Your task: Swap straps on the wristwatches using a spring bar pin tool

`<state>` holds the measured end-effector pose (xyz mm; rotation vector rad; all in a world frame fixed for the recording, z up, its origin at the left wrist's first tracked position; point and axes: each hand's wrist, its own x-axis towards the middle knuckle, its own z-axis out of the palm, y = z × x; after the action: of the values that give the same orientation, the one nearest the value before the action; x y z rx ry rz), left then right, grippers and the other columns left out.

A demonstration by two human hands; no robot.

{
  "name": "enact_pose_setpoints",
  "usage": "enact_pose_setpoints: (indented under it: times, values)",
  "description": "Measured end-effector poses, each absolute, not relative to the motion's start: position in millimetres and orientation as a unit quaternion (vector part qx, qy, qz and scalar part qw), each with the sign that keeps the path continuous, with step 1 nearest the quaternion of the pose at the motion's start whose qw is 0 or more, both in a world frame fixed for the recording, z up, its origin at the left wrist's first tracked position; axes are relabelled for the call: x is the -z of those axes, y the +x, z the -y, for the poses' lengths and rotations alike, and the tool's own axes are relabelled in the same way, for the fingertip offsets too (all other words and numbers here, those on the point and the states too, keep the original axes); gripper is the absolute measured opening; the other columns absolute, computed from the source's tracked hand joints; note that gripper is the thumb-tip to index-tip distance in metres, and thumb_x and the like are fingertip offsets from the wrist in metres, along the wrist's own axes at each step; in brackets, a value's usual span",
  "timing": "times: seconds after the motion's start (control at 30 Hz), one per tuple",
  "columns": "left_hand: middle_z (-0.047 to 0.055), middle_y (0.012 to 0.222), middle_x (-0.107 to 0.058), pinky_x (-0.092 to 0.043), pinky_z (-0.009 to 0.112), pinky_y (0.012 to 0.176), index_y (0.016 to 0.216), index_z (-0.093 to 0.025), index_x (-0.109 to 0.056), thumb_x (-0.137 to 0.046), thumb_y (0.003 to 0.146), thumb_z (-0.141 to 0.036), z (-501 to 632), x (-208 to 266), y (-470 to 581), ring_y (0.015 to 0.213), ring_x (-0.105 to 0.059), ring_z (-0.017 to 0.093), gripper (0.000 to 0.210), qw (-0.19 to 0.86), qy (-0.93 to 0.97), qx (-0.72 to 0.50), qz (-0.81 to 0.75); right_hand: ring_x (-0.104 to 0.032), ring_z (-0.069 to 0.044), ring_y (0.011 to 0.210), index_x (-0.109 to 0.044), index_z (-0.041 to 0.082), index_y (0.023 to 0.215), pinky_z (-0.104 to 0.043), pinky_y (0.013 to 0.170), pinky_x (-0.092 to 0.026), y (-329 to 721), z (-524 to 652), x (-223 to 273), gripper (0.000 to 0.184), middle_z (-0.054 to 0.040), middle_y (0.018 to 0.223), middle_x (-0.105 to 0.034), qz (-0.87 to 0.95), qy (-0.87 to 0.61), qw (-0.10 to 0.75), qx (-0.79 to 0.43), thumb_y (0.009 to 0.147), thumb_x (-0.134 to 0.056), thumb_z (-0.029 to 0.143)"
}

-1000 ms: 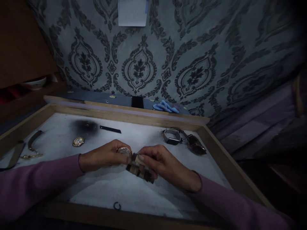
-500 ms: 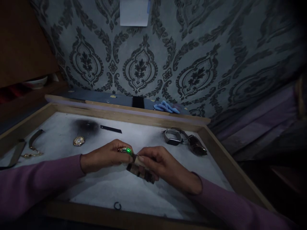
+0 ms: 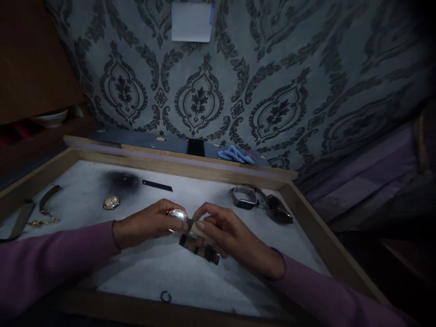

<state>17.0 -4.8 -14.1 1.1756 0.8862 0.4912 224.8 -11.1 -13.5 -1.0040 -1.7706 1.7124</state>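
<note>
A wristwatch point(image 3: 177, 215) with a round, shiny case is held over the middle of the white tray. My left hand point(image 3: 155, 222) is closed on its case, thumb across the near edge. The fingers of my right hand point(image 3: 223, 229) pinch the strap side close to the case. Below them hangs a strap point(image 3: 194, 245) with dark and light bands and what looks like a buckle at its end. Exactly what lies between my right fingertips is too dark to make out. A loose round gold watch head point(image 3: 111, 202) rests left of my left hand.
The wooden-rimmed tray point(image 3: 190, 161) holds a dark flat blade point(image 3: 157, 185), a grey-framed watch point(image 3: 244, 197), dark sunglasses-like item point(image 3: 278, 210), straps with a gold chain point(image 3: 44, 222) and a small black ring point(image 3: 165, 297). A blue cloth point(image 3: 235, 154) lies behind the rim.
The watch face has tilted, and its green glow has turned to a whitish shine. My right index finger has lifted and curled slightly; both hands stay in place.
</note>
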Motion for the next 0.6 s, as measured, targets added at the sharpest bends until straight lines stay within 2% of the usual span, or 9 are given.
enact_pose_setpoints:
  times: [0.3, 0.6]
  values:
    - [-0.01, 0.048, -0.032, -0.013, 0.024, 0.045, 0.061, -0.017, -0.05, -0.07, 0.07, -0.039, 5.8, 6.5, 21.0, 0.045, -0.02, 0.006, 0.031, 0.701, 0.529, -0.222, -0.423, -0.038, -0.002, 0.035, -0.054, 0.018, 0.095, -0.015, 0.033, -0.027, 224.6, 9.2, 15.4, 0.032, 0.0029, 0.066, -0.064, 0.637, -0.382, 0.233, -0.627, 0.09, -0.055, 0.049]
    - [-0.009, 0.051, -0.035, -0.015, 0.024, 0.048, 0.059, -0.017, -0.05, -0.066, 0.069, -0.027, 4.6, 12.4, 19.7, 0.048, -0.023, 0.007, 0.021, 0.712, 0.523, -0.235, -0.405, -0.038, -0.002, 0.034, -0.056, 0.017, 0.098, -0.013, 0.033, -0.029, 223.5, 9.4, 19.0, 0.028, 0.0025, 0.064, -0.064, 0.626, -0.38, 0.232, -0.64, 0.092, -0.054, 0.045]
